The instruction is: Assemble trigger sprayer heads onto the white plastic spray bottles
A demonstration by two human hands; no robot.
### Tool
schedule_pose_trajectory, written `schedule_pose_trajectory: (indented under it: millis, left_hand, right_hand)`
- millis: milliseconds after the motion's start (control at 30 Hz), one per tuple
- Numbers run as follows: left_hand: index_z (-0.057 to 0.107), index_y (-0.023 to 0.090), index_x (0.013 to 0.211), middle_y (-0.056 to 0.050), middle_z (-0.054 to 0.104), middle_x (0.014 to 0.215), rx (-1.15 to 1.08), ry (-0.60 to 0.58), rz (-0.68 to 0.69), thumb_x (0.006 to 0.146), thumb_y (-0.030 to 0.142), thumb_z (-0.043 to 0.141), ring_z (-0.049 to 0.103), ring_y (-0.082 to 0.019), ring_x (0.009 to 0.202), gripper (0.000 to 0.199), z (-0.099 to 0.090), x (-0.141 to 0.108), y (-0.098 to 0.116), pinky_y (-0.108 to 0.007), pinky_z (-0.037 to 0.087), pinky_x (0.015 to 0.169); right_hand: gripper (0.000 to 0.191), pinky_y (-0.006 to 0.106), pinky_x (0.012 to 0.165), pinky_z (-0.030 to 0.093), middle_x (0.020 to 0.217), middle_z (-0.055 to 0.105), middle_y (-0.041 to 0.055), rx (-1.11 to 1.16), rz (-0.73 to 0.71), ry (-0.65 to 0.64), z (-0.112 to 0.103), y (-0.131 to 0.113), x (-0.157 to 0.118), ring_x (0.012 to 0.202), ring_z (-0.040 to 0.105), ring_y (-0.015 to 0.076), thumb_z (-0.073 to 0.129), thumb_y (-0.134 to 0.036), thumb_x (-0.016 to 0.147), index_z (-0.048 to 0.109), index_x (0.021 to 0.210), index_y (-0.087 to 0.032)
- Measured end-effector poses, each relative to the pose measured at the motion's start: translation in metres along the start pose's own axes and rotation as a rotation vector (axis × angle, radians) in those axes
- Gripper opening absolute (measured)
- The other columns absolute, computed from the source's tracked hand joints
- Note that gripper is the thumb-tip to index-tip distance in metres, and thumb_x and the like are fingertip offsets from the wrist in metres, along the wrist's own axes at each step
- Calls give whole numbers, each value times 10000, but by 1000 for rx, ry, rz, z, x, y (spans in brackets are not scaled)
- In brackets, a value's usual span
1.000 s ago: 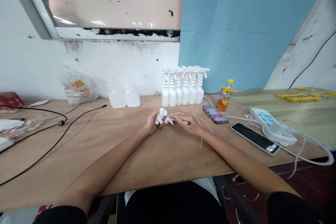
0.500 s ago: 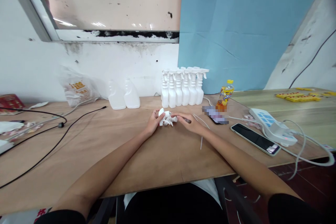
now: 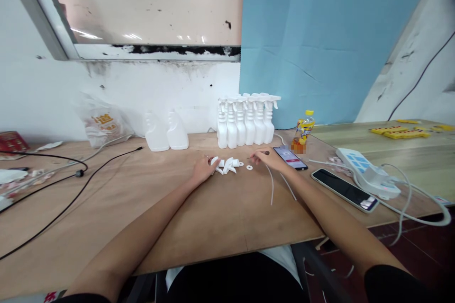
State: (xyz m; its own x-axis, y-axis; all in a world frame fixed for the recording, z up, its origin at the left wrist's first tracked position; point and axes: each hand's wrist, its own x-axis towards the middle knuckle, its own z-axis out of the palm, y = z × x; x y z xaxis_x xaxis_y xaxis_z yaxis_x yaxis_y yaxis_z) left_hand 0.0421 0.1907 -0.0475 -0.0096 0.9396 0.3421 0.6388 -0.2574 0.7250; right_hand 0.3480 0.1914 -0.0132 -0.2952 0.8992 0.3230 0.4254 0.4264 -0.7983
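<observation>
My left hand (image 3: 203,169) is closed around a white trigger spray head (image 3: 215,162) low over the table. Just right of it another white spray head (image 3: 230,165) lies on the wood, with a small white ring (image 3: 241,164) at its end. A flat white washer (image 3: 249,167) rests between that spray head and my right hand (image 3: 262,156). The right fingers pinch a thin tool (image 3: 266,153) with a dark brown handle; its thin tip is too small to make out clearly. Near the right wrist lie two thin white tubes (image 3: 272,189).
Behind my hands stand a row of spray bottles (image 3: 245,128) with trigger heads and two headless bottles (image 3: 177,132). To the right are a drink bottle (image 3: 303,131), a lit phone (image 3: 290,157), a dark phone (image 3: 344,190) and a power strip (image 3: 368,175). A black cable (image 3: 88,184) crosses the left side.
My hands have moved apart, the right one going rightward with the tool. A spray head and a washer now lie on the table between them. The right-hand phone's screen is uncovered.
</observation>
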Motion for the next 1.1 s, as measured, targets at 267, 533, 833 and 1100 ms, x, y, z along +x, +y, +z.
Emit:
schedule_pose_trajectory:
  millis: [267,533,833,1100]
  left_hand:
    - [703,179,962,-22,626,718,-76,-61,44,795,561,618,584,-202,714,426,1,-1,-1,-300,417,697]
    - [630,180,1006,-25,614,803,-161,46,46,797,427,654,601,-201,780,325,6,28,7,-308,455,750]
    - [456,90,1292,-219,569,1269,-161,189,-1,685,340,807,549,-302,1200,744,26,124,58,-368,401,989]
    - [554,178,1254,-119,637,1244,-251,251,-27,821,302,593,555,-294,1190,453,-18,77,51,-382,383,1030]
  right_hand:
    - [207,242,606,461,678,719,24,75,-5,-109,13,-25,-10,603,620,143,515,-296,831,669,847,-159]
    - [241,248,566,379,465,598,12,-282,-81,173,-2,-26,-11,565,551,158,502,-203,747,582,521,-185]
    - [209,269,597,344,487,590,-1,-399,-141,292,-2,-25,-10,556,530,159,501,-202,781,633,619,-188]
    - [344,264,677,443,763,698,26,-136,-175,295,0,-22,-5,680,609,157,458,-417,942,704,859,-191]
